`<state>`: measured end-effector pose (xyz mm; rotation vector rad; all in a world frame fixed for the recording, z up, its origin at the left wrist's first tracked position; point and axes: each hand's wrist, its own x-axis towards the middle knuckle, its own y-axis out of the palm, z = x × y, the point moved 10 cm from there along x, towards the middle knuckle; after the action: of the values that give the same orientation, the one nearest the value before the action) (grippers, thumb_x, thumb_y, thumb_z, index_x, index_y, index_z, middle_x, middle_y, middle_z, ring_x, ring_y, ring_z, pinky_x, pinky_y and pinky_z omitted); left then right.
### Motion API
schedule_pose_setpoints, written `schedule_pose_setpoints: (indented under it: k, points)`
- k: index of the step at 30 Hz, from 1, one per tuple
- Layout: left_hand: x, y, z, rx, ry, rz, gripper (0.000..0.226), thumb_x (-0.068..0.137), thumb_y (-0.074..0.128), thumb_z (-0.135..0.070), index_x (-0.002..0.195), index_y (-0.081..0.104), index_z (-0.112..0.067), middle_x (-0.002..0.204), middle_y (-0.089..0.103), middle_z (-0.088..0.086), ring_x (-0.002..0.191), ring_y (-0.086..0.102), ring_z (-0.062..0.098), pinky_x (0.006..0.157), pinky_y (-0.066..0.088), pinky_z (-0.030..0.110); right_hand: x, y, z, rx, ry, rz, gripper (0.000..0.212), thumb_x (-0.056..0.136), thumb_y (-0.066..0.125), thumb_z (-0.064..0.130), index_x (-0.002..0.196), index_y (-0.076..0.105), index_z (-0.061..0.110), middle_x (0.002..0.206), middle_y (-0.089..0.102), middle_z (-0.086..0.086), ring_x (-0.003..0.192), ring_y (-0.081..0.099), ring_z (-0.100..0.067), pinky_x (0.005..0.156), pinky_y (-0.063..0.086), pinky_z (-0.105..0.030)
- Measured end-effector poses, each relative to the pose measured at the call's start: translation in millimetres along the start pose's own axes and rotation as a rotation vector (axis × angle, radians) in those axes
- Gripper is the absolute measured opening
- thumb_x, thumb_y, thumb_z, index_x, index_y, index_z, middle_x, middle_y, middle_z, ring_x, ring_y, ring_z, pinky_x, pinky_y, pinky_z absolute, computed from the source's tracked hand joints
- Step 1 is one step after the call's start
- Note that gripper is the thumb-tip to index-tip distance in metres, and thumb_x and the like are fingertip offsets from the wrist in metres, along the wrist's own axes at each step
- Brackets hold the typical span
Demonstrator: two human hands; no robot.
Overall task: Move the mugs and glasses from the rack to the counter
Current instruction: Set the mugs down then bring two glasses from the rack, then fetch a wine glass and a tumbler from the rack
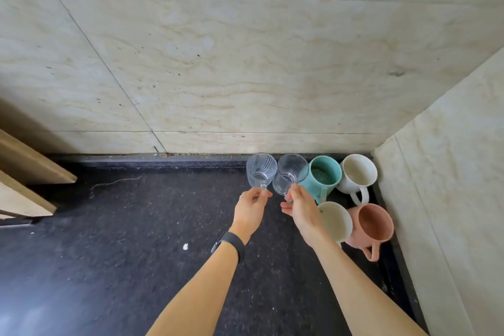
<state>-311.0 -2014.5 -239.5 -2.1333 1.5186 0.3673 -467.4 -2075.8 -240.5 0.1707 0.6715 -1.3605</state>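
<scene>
Two clear glass mugs stand side by side on the dark counter (136, 240) near the back wall. My left hand (251, 210) pinches the handle of the left glass mug (261, 170), which has curved white lines. My right hand (300, 210) holds the handle of the right glass mug (289, 173). To their right stand a teal mug (324, 176), a white mug (357, 173), another white mug (336, 221) partly behind my right wrist, and a pink mug (373, 224). No rack is in view.
A tiled wall (245, 63) runs along the back, and a side wall (450, 172) closes the corner on the right behind the mugs. A wooden edge (27, 166) juts in at the left. A black band sits on my left wrist.
</scene>
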Motion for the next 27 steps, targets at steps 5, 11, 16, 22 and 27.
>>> schedule_pose_setpoints:
  k: [5, 11, 16, 22, 27]
  points:
    - [14, -1, -7, 0.053, 0.024, 0.005, 0.025, 0.101, 0.049, -0.038, 0.099, 0.07, -0.025, 0.113, 0.067, 0.002, 0.102, 0.063, 0.014, 0.089, 0.047, 0.03, 16, 9, 7, 0.014, 0.004, 0.003, 0.038, 0.106, 0.034, 0.033, 0.078, 0.05, 0.013, 0.087, 0.059, -0.004, 0.081, 0.065, -0.02, 0.084, 0.058, -0.04]
    - [12, 4, -9, 0.082, 0.018, -0.012, 0.025, 0.103, 0.045, -0.035, 0.099, 0.066, -0.021, 0.114, 0.062, 0.007, 0.102, 0.064, 0.02, 0.073, 0.043, 0.024, 15, -2, 9, -0.141, -0.044, -0.049, 0.039, 0.105, 0.028, 0.044, 0.087, 0.054, 0.02, 0.088, 0.061, 0.004, 0.082, 0.065, -0.018, 0.092, 0.052, -0.052]
    - [9, 3, -13, 0.129, -0.02, 0.004, 0.033, 0.104, 0.042, -0.035, 0.119, 0.064, -0.016, 0.125, 0.058, 0.009, 0.112, 0.06, 0.024, 0.09, 0.045, 0.032, 7, -6, 16, -0.262, 0.046, -0.033, 0.055, 0.103, 0.027, 0.053, 0.121, 0.061, 0.014, 0.121, 0.067, -0.009, 0.109, 0.064, -0.031, 0.101, 0.046, -0.051]
    - [-17, -13, -13, 0.277, -0.07, 0.06, 0.043, 0.098, 0.052, -0.036, 0.137, 0.048, -0.018, 0.133, 0.052, 0.01, 0.121, 0.055, 0.027, 0.095, 0.046, 0.033, -25, -25, 41, -0.445, -0.018, 0.015, 0.04, 0.098, 0.045, 0.045, 0.11, 0.062, 0.011, 0.116, 0.068, -0.013, 0.107, 0.064, -0.034, 0.092, 0.047, -0.042]
    - [-55, -44, -36, 0.527, -0.04, 0.171, 0.042, 0.095, 0.054, -0.034, 0.136, 0.052, -0.021, 0.134, 0.06, 0.003, 0.117, 0.059, 0.025, 0.098, 0.048, 0.032, -96, -47, 81, -0.569, -0.188, 0.007, 0.043, 0.097, 0.043, 0.05, 0.096, 0.068, 0.015, 0.089, 0.066, 0.002, 0.089, 0.059, -0.025, 0.072, 0.038, -0.035]
